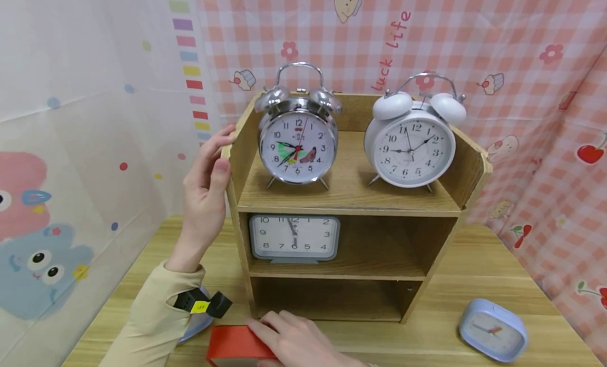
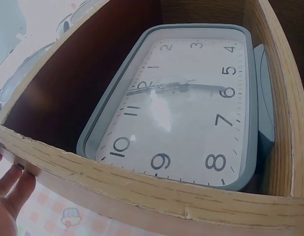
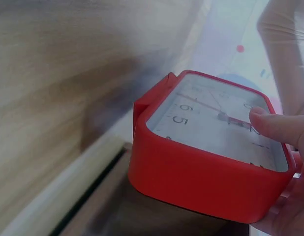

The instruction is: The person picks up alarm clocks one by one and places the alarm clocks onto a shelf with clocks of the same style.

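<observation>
My right hand (image 1: 301,341) grips a red clock (image 1: 242,344) low in front of the wooden shelf (image 1: 348,202). In the right wrist view the thumb lies on the white face of the red clock (image 3: 216,179), fingers behind its case. My left hand (image 1: 205,190) rests against the shelf's left side panel, thumb by the front edge; its fingertips (image 2: 24,189) touch the outer side in the left wrist view. A grey rectangular clock (image 1: 295,238) stands at the left of the middle compartment. On top stand a silver twin-bell alarm clock (image 1: 297,145) and a white one (image 1: 411,145).
A light-blue clock (image 1: 493,330) sits on the wooden table (image 1: 479,261) to the right of the shelf. Another blue object (image 1: 196,325) lies partly hidden under the left forearm. Patterned curtains (image 1: 512,56) hang behind and beside the table.
</observation>
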A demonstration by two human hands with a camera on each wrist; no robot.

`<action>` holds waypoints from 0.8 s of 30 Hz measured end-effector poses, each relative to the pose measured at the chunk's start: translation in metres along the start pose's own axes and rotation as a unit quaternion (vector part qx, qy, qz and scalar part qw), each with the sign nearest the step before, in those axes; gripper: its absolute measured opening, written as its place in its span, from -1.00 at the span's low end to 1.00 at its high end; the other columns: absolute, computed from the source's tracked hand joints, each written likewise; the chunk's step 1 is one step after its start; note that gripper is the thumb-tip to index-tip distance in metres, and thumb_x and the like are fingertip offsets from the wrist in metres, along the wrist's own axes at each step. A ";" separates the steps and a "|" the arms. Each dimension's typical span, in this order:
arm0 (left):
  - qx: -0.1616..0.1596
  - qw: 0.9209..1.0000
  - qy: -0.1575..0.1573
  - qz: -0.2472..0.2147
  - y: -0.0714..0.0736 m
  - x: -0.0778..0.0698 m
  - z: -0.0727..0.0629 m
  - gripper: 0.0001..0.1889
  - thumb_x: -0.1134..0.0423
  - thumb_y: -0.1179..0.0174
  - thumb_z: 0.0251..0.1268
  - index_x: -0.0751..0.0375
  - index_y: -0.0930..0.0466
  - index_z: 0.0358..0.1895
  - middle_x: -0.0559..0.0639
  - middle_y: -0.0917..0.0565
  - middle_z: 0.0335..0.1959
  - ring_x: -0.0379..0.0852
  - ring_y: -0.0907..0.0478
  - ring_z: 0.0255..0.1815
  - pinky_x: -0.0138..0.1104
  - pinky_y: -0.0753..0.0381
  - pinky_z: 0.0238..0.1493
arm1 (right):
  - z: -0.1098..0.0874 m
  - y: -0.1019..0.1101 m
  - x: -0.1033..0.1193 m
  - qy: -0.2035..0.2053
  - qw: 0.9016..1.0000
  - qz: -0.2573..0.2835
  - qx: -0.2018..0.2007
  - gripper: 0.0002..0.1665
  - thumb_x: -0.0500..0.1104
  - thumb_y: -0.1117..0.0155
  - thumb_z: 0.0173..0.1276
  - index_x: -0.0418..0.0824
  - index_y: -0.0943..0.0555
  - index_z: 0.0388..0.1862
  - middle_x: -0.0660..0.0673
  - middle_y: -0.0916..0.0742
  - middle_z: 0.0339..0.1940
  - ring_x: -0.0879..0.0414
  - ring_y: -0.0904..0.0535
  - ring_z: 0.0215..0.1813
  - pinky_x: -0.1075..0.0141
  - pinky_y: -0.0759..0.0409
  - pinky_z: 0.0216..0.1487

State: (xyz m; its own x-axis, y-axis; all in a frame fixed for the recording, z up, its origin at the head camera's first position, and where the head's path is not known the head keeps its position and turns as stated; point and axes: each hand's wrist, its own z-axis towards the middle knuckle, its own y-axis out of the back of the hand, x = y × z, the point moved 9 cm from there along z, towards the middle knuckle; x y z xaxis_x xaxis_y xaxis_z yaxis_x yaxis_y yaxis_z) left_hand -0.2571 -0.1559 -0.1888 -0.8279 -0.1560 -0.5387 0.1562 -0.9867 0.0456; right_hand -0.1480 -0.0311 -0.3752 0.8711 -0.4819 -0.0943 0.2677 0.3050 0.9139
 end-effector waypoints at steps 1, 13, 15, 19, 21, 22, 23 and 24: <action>0.000 1.000 -0.001 -0.001 0.000 0.000 0.000 -0.34 -0.16 0.01 0.66 0.46 -0.43 0.35 0.16 -0.49 0.55 -0.11 -0.48 0.53 -0.37 -0.45 0.51 | -0.003 0.004 0.000 0.003 1.000 -0.006 -0.005 -0.36 0.22 -0.33 0.50 -0.12 -0.60 0.37 0.05 -0.74 0.00 0.31 -0.61 -0.15 0.63 -0.55 -0.22; 0.000 1.000 -0.002 -0.002 0.001 0.001 0.000 -0.36 -0.13 0.01 0.67 0.46 -0.43 0.35 0.11 -0.50 0.55 -0.13 -0.47 0.53 -0.38 -0.44 0.50 | -0.035 0.043 -0.012 0.016 0.999 0.005 -0.039 -0.31 0.25 -0.30 0.50 -0.14 -0.58 0.40 0.06 -0.73 0.06 0.29 -0.61 -0.08 0.58 -0.60 -0.10; -0.001 1.000 0.001 -0.006 0.001 0.001 -0.001 -0.35 -0.13 0.01 0.67 0.46 -0.43 0.36 0.11 -0.49 0.55 -0.12 -0.47 0.53 -0.38 -0.45 0.49 | -0.040 0.052 -0.015 0.020 0.998 0.005 -0.056 -0.33 0.20 -0.34 0.50 -0.14 -0.57 0.41 0.05 -0.73 0.08 0.29 -0.62 -0.07 0.56 -0.62 -0.09; -0.001 1.000 0.003 -0.006 0.001 0.002 -0.001 -0.36 -0.14 0.00 0.67 0.45 -0.43 0.36 0.12 -0.49 0.55 -0.10 -0.47 0.54 -0.38 -0.45 0.51 | -0.049 0.070 -0.019 0.027 0.995 -0.012 -0.099 -0.30 0.12 -0.50 0.38 -0.15 -0.58 0.39 0.05 -0.75 0.08 0.28 -0.63 -0.09 0.53 -0.64 -0.08; -0.001 1.000 0.001 -0.006 0.001 0.001 -0.001 -0.37 -0.12 0.00 0.67 0.46 -0.43 0.36 0.14 -0.49 0.55 -0.10 -0.47 0.54 -0.38 -0.45 0.51 | -0.053 0.077 -0.022 0.024 0.993 -0.019 -0.110 -0.26 0.12 -0.56 0.32 -0.15 -0.58 0.39 0.06 -0.75 0.08 0.28 -0.64 -0.09 0.51 -0.65 -0.07; -0.001 1.000 0.000 -0.007 0.001 0.001 0.000 -0.37 -0.12 0.00 0.67 0.46 -0.43 0.36 0.13 -0.49 0.55 -0.11 -0.47 0.54 -0.38 -0.45 0.51 | -0.055 0.080 -0.024 0.021 0.993 -0.019 -0.111 -0.25 0.12 -0.56 0.32 -0.15 -0.57 0.39 0.06 -0.75 0.08 0.28 -0.64 -0.08 0.50 -0.65 -0.07; 0.000 1.000 0.000 -0.007 0.001 0.001 0.000 -0.37 -0.11 0.00 0.68 0.46 -0.43 0.35 0.13 -0.49 0.55 -0.11 -0.47 0.54 -0.38 -0.45 0.50 | -0.057 0.082 -0.026 0.018 0.993 -0.017 -0.113 -0.24 0.12 -0.57 0.30 -0.14 -0.58 0.40 0.06 -0.75 0.08 0.28 -0.64 -0.08 0.50 -0.65 -0.07; 0.000 1.000 -0.001 -0.008 0.000 0.001 0.000 -0.37 -0.11 0.00 0.67 0.46 -0.43 0.35 0.13 -0.49 0.55 -0.12 -0.48 0.53 -0.38 -0.45 0.50 | -0.059 0.085 -0.028 0.015 0.993 -0.015 -0.114 -0.24 0.12 -0.56 0.32 -0.14 -0.57 0.40 0.07 -0.75 0.08 0.28 -0.64 -0.08 0.50 -0.65 -0.07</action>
State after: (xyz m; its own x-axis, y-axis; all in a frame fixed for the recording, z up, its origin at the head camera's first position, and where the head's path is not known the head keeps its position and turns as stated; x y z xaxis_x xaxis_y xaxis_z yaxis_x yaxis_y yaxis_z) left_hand -0.2581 -0.1563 -0.1897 -0.8309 -0.1397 -0.5385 0.1423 -0.9891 0.0370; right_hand -0.1248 0.0568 -0.3181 0.8721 -0.4703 -0.1350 0.3770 0.4700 0.7981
